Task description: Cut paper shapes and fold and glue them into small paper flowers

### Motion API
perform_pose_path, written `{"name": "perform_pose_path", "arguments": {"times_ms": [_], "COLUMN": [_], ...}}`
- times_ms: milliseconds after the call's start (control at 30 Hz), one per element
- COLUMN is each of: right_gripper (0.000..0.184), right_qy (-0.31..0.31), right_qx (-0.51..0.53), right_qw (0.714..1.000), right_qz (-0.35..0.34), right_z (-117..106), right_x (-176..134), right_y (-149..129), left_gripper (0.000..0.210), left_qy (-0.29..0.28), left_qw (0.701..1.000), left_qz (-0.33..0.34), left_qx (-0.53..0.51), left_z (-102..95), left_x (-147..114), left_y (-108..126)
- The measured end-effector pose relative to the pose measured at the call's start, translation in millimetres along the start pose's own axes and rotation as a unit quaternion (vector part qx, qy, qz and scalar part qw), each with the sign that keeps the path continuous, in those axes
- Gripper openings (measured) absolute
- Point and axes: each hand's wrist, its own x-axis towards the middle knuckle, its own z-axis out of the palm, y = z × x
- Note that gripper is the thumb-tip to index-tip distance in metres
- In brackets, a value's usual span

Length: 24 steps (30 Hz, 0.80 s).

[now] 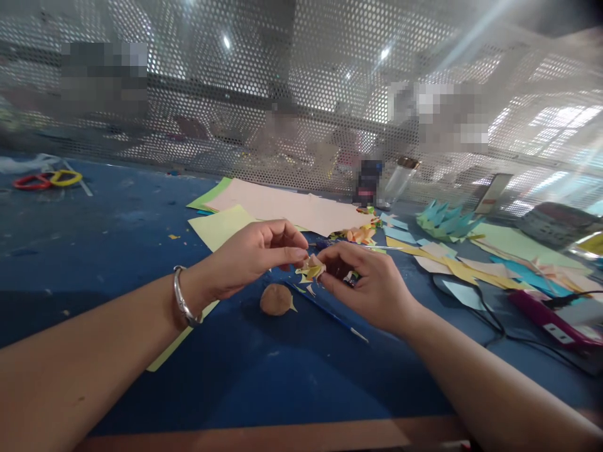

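A small cream-and-yellow paper flower (311, 269) is pinched between the thumb and fingers of my right hand (365, 279). My left hand (259, 254), with a silver bangle at the wrist, has its thumb and fingers drawn together at the flower's upper left edge. What lies between those left fingertips is too small to tell. Just below the hands a round brown disc (276, 299) rests on the blue table, a pale pointed scrap at its right edge. A thin blue stick with a pale tip (336, 315) lies slanting beneath my right hand.
Pink paper sheets (287, 204) and a yellow-green sheet (221, 226) lie behind my left hand. Scissors (49, 180) are far left. On the right are paper strips (452, 267), a teal paper crown shape (445, 221), a purple power strip (549, 320) and black cables. A perforated screen (306, 94) stands behind.
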Motion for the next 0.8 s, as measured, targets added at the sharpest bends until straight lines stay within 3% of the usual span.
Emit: {"name": "perform_pose_path", "arguments": {"times_ms": [133,433,800], "right_gripper": [0.014,0.011,0.011], "right_qy": [0.005,-0.012,-0.022], "right_qx": [-0.007,-0.002,0.007], "right_qw": [1.000,1.000,1.000], "right_qz": [0.005,0.011,0.008], "right_z": [-0.5,-0.9,-0.5], "right_x": [1.0,0.4,0.4], "right_y": [0.7,-0.5,-1.6], "left_gripper": [0.018,0.026,0.021], "left_qy": [0.001,-0.059,-0.053], "left_qw": [0.999,0.998,0.998], "left_qz": [0.035,0.028,0.012], "left_qx": [0.026,0.005,-0.012], "left_z": [-0.6,-0.3,0.8], "left_x": [-1.8,-0.9,-2.6], "left_y": [1.0,-6.5,-2.4]}}
